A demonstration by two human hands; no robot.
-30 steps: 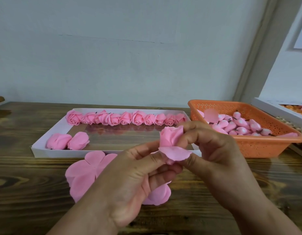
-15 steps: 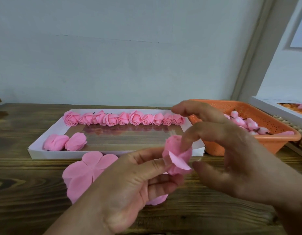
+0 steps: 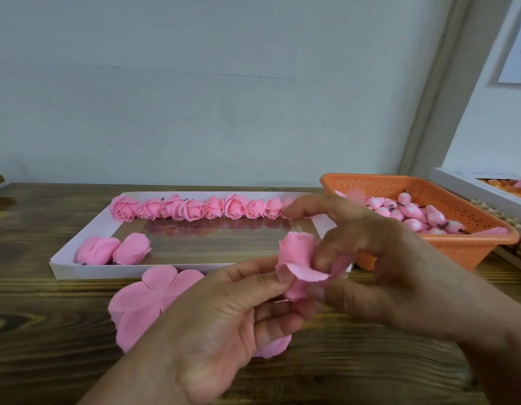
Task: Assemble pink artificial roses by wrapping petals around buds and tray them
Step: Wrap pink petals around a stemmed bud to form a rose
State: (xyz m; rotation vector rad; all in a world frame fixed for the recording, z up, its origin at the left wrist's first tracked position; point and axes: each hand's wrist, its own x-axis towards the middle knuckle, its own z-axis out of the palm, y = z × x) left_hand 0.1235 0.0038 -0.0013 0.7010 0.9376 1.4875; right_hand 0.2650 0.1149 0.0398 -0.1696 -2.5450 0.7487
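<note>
In the head view, the half-wrapped rose is held up in front of the white tray, probably so the loose petal can be folded around the bud. It is pinched by the left hand from below. The right hand presses the petal with curled fingers, its index finger stretched out.

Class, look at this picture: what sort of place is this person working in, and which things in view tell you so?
Probably a small handcraft workbench for making artificial flowers. A white tray on a wooden table holds a row of finished pink roses, an orange basket is full of buds, and loose petals lie ready.
</note>
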